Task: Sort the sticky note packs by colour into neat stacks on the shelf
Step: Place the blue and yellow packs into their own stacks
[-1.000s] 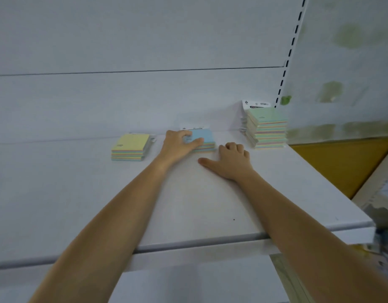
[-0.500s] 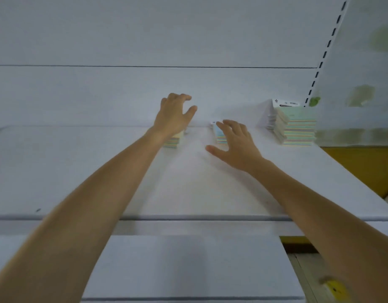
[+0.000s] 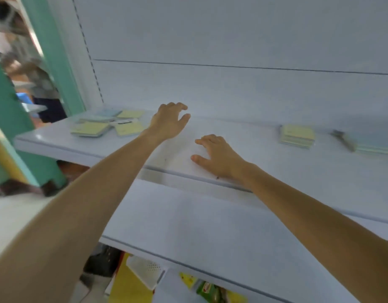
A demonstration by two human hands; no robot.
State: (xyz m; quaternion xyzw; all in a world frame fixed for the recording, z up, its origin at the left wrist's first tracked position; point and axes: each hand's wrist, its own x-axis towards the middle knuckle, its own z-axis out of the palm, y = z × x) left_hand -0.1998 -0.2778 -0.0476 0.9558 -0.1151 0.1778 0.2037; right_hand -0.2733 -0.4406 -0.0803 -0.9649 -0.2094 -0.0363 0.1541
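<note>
Sticky note packs first: at the left of the frame, on the far end of the white shelf (image 3: 265, 162), lies a loose scatter (image 3: 107, 123) of them, and I count about five, three showing yellow tops and two pale blue, overlapping at odd angles, though blur makes the count uncertain. Over at the right of the frame sits a neat yellow-topped stack (image 3: 297, 136), maybe three packs deep, squared up and well apart from the scatter. Just beyond it, at the right edge, a pale blue stack (image 3: 373, 145) is smeared by blur, with a dark streak on its near-left corner that I cannot identify.

Between the two groups, both hands are out and empty. The left hand (image 3: 168, 123) hangs above the shelf with fingers spread and curled, near the scatter but not touching it. The right hand (image 3: 217, 156) lies palm down on the bare shelf, fingers relaxed, holding nothing.

Below, a second white shelf (image 3: 188, 226) juts forward. At the bottom centre, a white perforated box (image 3: 146, 273) and some yellow and green packaging (image 3: 208, 288) peek out.
</note>
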